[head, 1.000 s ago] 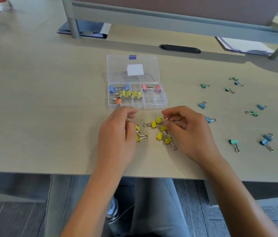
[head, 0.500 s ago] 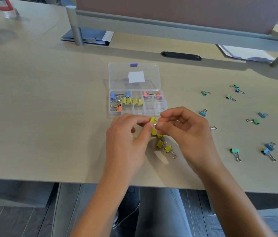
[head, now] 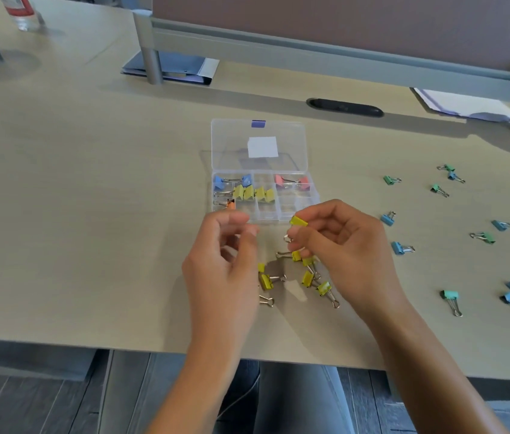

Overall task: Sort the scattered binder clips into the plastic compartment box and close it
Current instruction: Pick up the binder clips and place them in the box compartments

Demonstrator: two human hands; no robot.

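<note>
A clear plastic compartment box (head: 313, 198) lies open mid-table, its lid (head: 231, 145) folded back flat. Blue, yellow, pink and orange clips sit in its compartments. Just in front of the box my right hand (head: 350, 249) pinches one yellow binder clip (head: 298, 221) in the air. My left hand (head: 225, 258) hovers beside it with loosely curled fingers and nothing visible in them. Several yellow clips (head: 266, 281) lie on the table between and under my hands. Blue clips (head: 399, 247) and green clips (head: 449, 295) are scattered to the right.
A black cable grommet (head: 344, 107) is set in the table behind the box. A divider rail on metal legs (head: 150, 59) crosses the back, with a folder (head: 181, 68) and papers (head: 466, 105) under it. A bottle (head: 21, 10) stands far left.
Both hands were pinching a yellow clip together half a second ago. My left hand has let go and drawn left, and my right hand now holds the clip alone, slightly higher.
</note>
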